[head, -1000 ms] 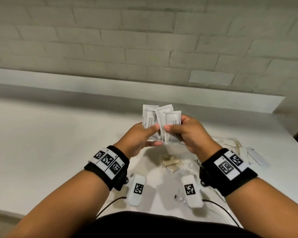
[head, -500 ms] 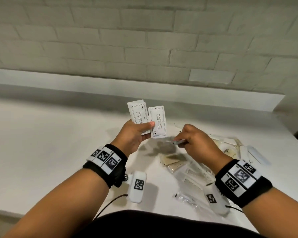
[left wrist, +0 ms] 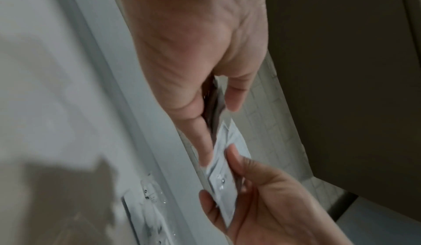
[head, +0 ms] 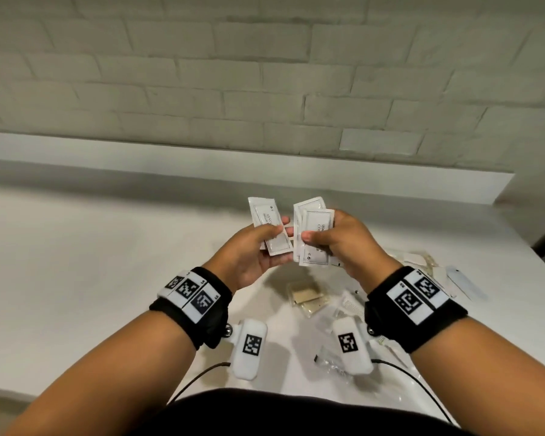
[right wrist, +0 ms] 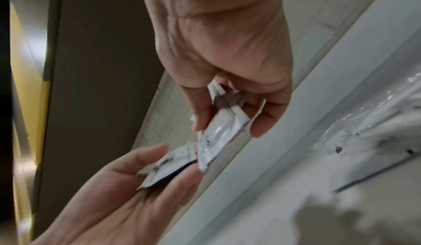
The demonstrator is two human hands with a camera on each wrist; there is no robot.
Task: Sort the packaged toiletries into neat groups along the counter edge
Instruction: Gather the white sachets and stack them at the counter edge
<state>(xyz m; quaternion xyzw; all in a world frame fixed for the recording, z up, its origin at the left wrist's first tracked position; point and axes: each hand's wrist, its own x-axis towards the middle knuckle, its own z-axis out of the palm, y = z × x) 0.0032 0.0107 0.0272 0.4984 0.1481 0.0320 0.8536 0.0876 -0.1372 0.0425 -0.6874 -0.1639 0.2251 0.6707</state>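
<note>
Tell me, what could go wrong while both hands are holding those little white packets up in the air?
1. The right hand pinches two overlapping sachets by thumb and fingers only; one could slide out and fall.
2. The left hand holds its sachet near its lower end, so it might tip loose.
3. A dropped packet could land in the unsorted pile on the counter and get mixed up again.

Pale brick wall [head: 265, 73] behind white counter [head: 76, 262]; dark panel [left wrist: 341, 69] beside wall.
</note>
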